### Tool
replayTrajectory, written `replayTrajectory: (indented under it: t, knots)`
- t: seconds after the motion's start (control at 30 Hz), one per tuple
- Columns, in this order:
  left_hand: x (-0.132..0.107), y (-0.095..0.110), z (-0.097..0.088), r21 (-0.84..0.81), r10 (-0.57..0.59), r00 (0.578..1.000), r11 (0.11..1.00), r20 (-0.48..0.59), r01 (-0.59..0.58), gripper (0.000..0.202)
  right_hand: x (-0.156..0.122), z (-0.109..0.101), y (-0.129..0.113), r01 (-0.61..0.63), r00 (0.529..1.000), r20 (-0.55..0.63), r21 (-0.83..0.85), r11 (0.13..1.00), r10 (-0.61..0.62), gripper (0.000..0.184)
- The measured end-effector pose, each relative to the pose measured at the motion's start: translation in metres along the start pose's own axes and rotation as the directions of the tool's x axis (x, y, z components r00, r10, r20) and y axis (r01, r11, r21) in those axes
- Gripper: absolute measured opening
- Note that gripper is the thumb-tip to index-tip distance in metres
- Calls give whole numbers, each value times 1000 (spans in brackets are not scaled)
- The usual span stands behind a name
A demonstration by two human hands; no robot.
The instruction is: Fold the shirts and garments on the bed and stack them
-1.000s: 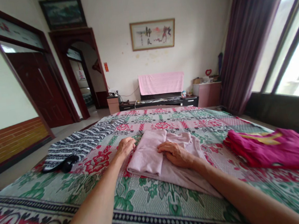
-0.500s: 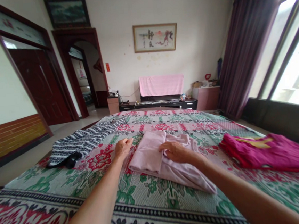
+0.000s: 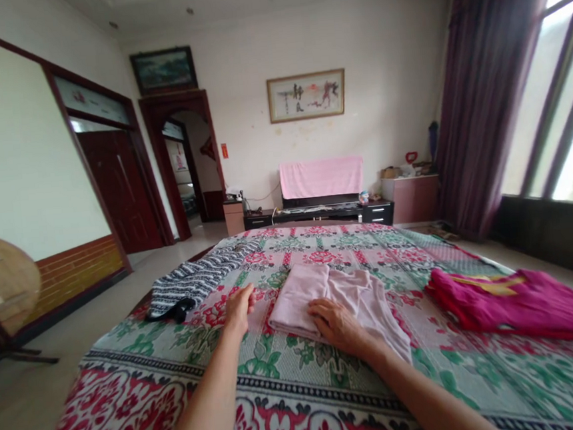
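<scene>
A pale pink garment (image 3: 301,294) lies on the flowered bedspread (image 3: 259,361), its left part folded over into a flat panel and its right part loosely spread with wrinkles. My right hand (image 3: 336,321) rests palm down on the garment near the fold, fingers stretched out and gripping nothing. Just left of the garment, my left hand (image 3: 240,306) is held apart from it with the fingers curled closed, and nothing shows in them.
To the left lies a black-and-white striped garment (image 3: 196,280). A magenta garment (image 3: 519,298), folded with red cloth, lies at the right. Past the bed stands a low black cabinet (image 3: 261,219); a round wooden tabletop (image 3: 6,286) leans at far left.
My right hand has flattened onto the garment and come slightly nearer to me. The garment's right part has shifted, with its lower corner further back. The camera view has tilted up and turned left.
</scene>
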State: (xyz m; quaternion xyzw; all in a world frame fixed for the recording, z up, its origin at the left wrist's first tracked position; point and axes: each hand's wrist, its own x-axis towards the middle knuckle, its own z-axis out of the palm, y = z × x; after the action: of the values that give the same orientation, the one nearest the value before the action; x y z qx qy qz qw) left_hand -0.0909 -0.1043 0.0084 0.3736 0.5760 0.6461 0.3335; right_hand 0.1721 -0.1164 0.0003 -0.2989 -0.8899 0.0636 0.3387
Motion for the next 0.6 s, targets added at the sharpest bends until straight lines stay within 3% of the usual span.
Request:
replayTrajectory:
  t: [0.1, 0.2, 0.33, 0.43, 0.5, 0.53, 0.6]
  knots:
    - [-2, 11, -15, -346, -113, 994, 933, -10, 103, 43, 0, 0, 1, -6, 1000, -16, 21, 1000, 6, 22]
    - [2, 19, -34, -587, -59, 997, 806, 50, 77, 48, -1, 1, 2, -21, 999, -24, 39, 999, 22, 23]
    - [8, 21, -68, -871, 7, 998, 490, 56, 45, 45, -1, 1, 2, -37, 999, -7, 53, 998, 38, 25]
    - [13, 21, -99, -971, 78, 996, 234, -32, -50, 35, -1, -1, 0, -49, 999, 8, 51, 998, 48, 25]
    - [16, 23, -117, -988, 162, 985, 123, -67, -88, 26, -1, -2, -1, -55, 998, 9, 45, 997, 54, 24]
    - [17, 24, -124, -991, 210, 975, 97, -73, -95, 27, -1, -2, -1, -57, 998, 8, 44, 997, 57, 24]
    - [20, 25, -127, -989, 254, 967, 129, -34, -68, 42, -1, -2, -1, -61, 998, 4, 47, 997, 61, 23]
